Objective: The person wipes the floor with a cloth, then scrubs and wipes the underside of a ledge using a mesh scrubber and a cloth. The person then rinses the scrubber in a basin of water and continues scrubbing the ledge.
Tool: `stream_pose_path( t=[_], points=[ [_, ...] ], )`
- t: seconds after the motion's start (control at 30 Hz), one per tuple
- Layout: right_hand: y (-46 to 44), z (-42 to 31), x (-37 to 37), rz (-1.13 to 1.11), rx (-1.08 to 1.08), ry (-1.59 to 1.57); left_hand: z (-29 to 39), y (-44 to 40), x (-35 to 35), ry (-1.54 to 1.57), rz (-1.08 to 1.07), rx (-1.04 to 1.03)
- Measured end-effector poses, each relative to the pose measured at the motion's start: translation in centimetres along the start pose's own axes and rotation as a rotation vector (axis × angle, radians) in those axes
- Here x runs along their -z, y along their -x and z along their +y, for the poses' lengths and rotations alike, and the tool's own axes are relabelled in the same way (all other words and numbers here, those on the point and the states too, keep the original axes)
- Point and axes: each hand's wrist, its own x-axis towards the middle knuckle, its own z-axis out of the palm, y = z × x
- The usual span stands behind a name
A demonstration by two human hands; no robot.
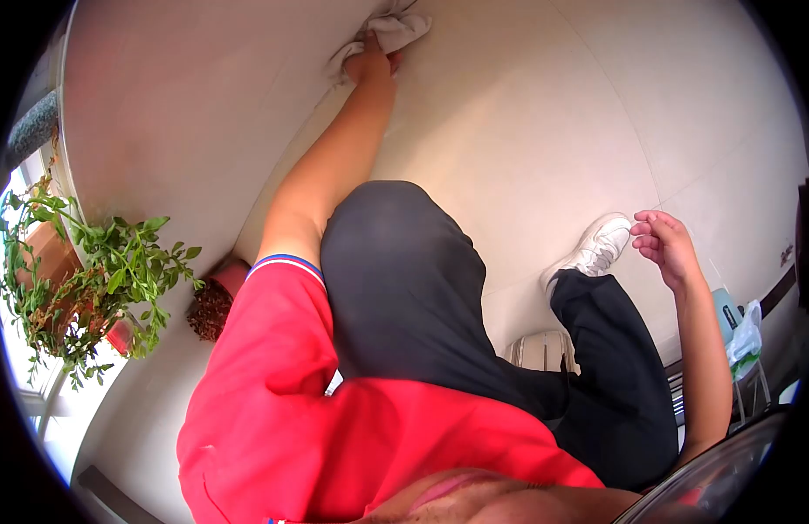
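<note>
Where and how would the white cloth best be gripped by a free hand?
Probably by pinching the white cloth at its flap on the person's right, coming from that side: this crumpled part spreads out clear of the left hand, and its folds look easy to gather.

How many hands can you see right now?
2. The left hand is at the white cloth, near the base of the wall, partly hidden; the right hand is empty, beside the white shoe in this view.

Cloth (402, 32) off-wht; shirt (256, 393) red w/ blue/wht sleeve trim (286, 259); trousers (404, 279) dk; plant (129, 253) grn.
</note>
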Motion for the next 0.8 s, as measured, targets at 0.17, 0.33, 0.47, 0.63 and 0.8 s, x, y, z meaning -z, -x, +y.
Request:
stream_pose_path(
  t=[0.17, 0.33, 0.47, 0.63, 0.8],
  points=[
    [-0.7, -0.4, -0.2, 0.005, 0.003, 0.001, 3.7, 2.6, -1.1, 0.108, -0.172, -0.151],
    [-0.4, -0.9, -0.6, -0.004, 0.004, 0.021, 0.6, 0.4, 1.0, 0.005, 0.024, 0.171],
    [-0.3, -0.4, -0.7, 0.004, -0.011, 0.02, 1.5, 0.6, 0.2, 0.1, -0.05, -0.032],
    [-0.5, 0.5, -0.5, -0.01, -0.019, 0.011, 1.7, 1.1, -0.5, 0.024, 0.02, -0.074],
    [0.0, 0.4, -0.7, 0.01, -0.008, -0.007, 1.0, 0.0, 0.2, 0.081, -0.046, -0.091]
  ],
)
